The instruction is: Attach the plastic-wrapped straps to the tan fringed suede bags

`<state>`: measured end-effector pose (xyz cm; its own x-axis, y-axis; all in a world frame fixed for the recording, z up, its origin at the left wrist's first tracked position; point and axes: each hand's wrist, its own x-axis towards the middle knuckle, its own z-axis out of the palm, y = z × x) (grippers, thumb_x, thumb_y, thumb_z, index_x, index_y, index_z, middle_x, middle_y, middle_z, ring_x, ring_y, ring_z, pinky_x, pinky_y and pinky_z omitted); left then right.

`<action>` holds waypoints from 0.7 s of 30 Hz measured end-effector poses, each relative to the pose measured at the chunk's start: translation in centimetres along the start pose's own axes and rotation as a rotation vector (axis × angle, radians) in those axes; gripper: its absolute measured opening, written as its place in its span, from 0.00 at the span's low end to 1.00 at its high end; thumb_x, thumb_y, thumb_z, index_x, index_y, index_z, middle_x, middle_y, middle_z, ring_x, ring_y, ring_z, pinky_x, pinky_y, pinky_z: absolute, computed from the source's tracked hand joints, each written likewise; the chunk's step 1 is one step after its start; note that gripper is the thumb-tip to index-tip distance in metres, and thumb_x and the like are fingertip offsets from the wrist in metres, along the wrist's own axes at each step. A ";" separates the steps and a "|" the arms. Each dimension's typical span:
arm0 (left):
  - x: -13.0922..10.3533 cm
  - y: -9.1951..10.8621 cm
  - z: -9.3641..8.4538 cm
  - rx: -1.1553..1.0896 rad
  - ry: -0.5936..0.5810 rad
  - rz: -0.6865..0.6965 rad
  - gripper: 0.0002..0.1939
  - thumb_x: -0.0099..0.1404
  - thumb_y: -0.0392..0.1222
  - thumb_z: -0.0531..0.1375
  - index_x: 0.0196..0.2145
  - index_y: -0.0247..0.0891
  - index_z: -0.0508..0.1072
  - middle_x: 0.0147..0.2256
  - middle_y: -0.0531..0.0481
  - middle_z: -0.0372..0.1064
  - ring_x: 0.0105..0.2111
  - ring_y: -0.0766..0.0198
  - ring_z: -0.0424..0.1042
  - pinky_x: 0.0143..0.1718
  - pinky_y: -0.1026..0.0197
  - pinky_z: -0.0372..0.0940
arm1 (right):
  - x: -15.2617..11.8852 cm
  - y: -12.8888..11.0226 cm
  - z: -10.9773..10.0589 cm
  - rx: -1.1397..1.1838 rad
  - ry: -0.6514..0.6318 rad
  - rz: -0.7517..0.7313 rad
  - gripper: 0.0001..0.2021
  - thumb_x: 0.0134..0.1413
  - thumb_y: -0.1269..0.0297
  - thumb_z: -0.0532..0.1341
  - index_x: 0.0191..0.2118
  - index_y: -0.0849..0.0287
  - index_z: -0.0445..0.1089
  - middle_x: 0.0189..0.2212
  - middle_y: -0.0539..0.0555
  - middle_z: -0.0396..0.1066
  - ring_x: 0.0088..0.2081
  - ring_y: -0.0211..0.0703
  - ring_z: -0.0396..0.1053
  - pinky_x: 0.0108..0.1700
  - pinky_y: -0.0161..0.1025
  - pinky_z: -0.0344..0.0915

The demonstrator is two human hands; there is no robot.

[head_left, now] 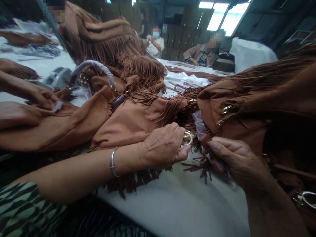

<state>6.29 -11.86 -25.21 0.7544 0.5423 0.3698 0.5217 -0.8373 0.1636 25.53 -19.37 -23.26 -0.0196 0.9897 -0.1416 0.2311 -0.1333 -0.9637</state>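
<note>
My left hand, with a silver bangle at its wrist, is closed on a gold-coloured metal ring. A short distance to the right, my right hand pinches the end of a brown leather strap between thumb and fingers. A plastic-wrapped handle runs up behind that strap. Both hands are in front of a brown fringed bag, which lies on the white table. Dark tassel strips hang just below the ring and strap. The far fingers of both hands are partly hidden.
More fringed brown bags are piled behind and at right. On the left, a co-worker's hand holds a small white scrap over brown leather. Several people are farther back. A loose metal ring shows at lower right.
</note>
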 end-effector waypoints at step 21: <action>-1.0 0.8 0.5 0.124 0.041 0.211 0.13 0.65 0.47 0.47 0.33 0.34 0.63 0.30 0.45 0.64 0.32 0.58 0.66 0.31 0.58 0.64 | -1.2 -0.5 -1.0 -0.194 -0.306 0.046 0.19 0.53 0.51 0.60 0.26 0.65 0.74 0.14 0.45 0.53 0.15 0.28 0.47 0.16 0.30 0.41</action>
<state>6.13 -13.08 -25.92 0.8361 0.3512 0.4214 0.4013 -0.9153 -0.0334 26.42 -20.41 -22.43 -0.2884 0.9175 -0.2737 0.4182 -0.1364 -0.8981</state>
